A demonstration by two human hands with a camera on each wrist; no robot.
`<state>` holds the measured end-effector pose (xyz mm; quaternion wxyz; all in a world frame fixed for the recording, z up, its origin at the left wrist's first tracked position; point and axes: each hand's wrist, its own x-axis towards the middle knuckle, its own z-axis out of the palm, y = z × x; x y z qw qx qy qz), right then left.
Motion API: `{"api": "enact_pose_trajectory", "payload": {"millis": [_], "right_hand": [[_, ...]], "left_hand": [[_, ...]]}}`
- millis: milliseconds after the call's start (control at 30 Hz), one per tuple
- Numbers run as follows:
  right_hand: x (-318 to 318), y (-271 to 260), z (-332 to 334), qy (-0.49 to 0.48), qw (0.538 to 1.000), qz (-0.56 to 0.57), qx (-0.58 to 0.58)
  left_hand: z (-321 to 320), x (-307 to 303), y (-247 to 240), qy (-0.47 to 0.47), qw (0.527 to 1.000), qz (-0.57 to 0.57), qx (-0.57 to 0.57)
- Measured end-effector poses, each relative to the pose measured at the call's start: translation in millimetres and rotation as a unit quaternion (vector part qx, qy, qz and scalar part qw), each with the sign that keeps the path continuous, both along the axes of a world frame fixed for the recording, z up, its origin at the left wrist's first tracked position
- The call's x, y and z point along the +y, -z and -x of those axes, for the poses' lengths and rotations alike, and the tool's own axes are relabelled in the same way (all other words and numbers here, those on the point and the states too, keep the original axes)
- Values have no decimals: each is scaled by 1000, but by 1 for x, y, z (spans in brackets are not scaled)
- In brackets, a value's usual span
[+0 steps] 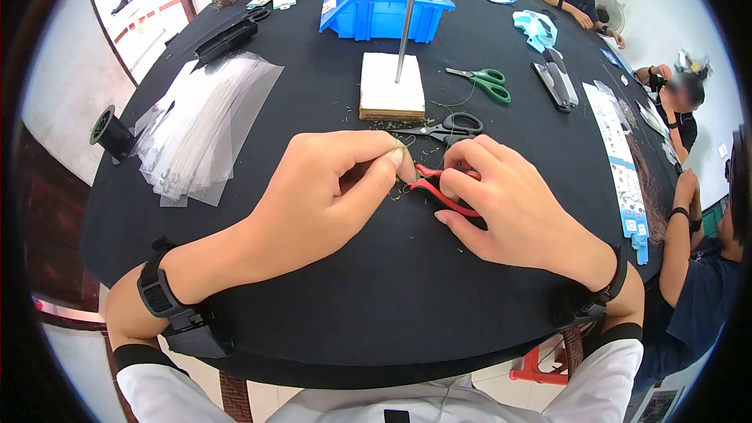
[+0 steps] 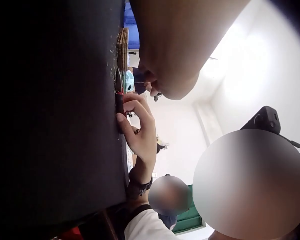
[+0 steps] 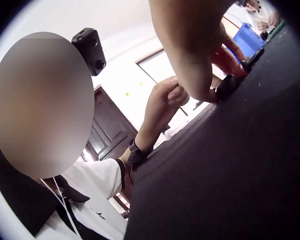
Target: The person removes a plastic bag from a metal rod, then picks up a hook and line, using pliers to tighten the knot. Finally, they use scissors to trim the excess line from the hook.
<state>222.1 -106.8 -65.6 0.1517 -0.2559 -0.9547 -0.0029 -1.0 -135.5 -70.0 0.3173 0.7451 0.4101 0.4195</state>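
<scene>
In the head view the left hand (image 1: 321, 188) pinches a small, thin greenish piece (image 1: 405, 143) between thumb and forefinger; its exact shape is too small to tell. The right hand (image 1: 509, 200) holds red-handled pliers (image 1: 442, 194), its fingers curled round the handles, with the tips close beside the left fingertips. In the left wrist view the right hand (image 2: 142, 122) is low over the black cloth. The right wrist view shows the right hand (image 3: 195, 50) on the red and black handles (image 3: 230, 82), and the left hand (image 3: 167, 95) beyond it.
Black scissors (image 1: 454, 127) and a white-topped block (image 1: 392, 86) with a metal rod lie just beyond the hands. Farther off are green scissors (image 1: 489, 84) and a blue bin (image 1: 384, 16). Plastic sleeves (image 1: 204, 133) and a spool (image 1: 113, 135) are at left, a stapler (image 1: 556, 82) at right. Several people sit around.
</scene>
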Motion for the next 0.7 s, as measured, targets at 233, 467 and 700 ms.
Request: {"api": "enact_pose_trajectory", "payload": {"millis": [233,467,700], "right_hand": [[3,-1,-3,122,970,162,131],[8,4,-5,84,873,392,279],[-8,-22,-4,133,925,333,124]], "left_hand": [[1,1,1,-14,999,-26,21],[-1,0,-2,-32,999,-1,-24],[1,0,-1,-42,998,18,-31]]}}
